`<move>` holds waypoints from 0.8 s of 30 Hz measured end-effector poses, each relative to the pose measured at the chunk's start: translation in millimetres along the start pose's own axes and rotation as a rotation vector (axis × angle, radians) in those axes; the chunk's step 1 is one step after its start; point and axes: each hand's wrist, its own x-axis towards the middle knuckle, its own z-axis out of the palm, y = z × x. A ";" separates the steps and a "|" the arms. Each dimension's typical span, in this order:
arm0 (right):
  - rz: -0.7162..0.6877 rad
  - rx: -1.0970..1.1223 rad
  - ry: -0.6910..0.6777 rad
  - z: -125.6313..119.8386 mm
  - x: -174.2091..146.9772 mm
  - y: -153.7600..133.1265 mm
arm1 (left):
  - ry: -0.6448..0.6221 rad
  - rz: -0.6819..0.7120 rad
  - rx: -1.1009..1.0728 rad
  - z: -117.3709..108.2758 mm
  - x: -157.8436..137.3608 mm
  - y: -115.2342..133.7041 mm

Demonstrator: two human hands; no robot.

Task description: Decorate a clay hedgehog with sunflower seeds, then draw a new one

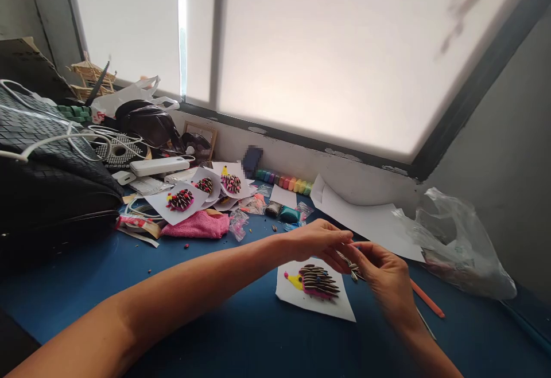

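Note:
My left hand (316, 240) and my right hand (385, 269) meet above the table, fingertips pinched together. A tiny speck of blue shows at the fingertips, too small to name. Just below them is a white paper (318, 310) bearing a hedgehog figure (316, 281). Its yellow snout has a pink nose, its body edge is magenta, and striped sunflower seeds form the spines, with small blue dots among them. A few loose sunflower seeds (353, 275) lie beside the paper, partly hidden by my hands.
Several finished hedgehog papers (181, 201) and a pink cloth (197, 224) lie at the left. Coloured clay packs (286, 182) line the wall. A black bag (47, 177) fills the left side; a plastic bag (469, 252) and an orange stick (427, 299) are at the right.

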 end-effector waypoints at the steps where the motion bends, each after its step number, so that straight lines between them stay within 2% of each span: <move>1: -0.011 -0.026 -0.009 0.3 -0.4 0.3 | -0.011 -0.003 -0.065 -0.7 1.1 -2.8; 9: -0.113 -0.206 -0.084 2.3 -5.9 -0.1 | 0.069 0.005 -0.068 -9.1 -1.2 -4.9; 15: -0.152 -0.275 -0.016 -1.3 -6.1 0.8 | 0.077 0.059 -0.113 -5.6 -2.8 -4.3; 20: -0.120 -0.258 -0.048 -0.4 -6.0 0.1 | 0.223 0.071 -0.111 -13.8 -1.3 -0.6; 24: -0.104 -0.243 0.004 -2.4 -3.5 1.1 | 0.294 0.089 -0.121 -24.1 -3.4 7.2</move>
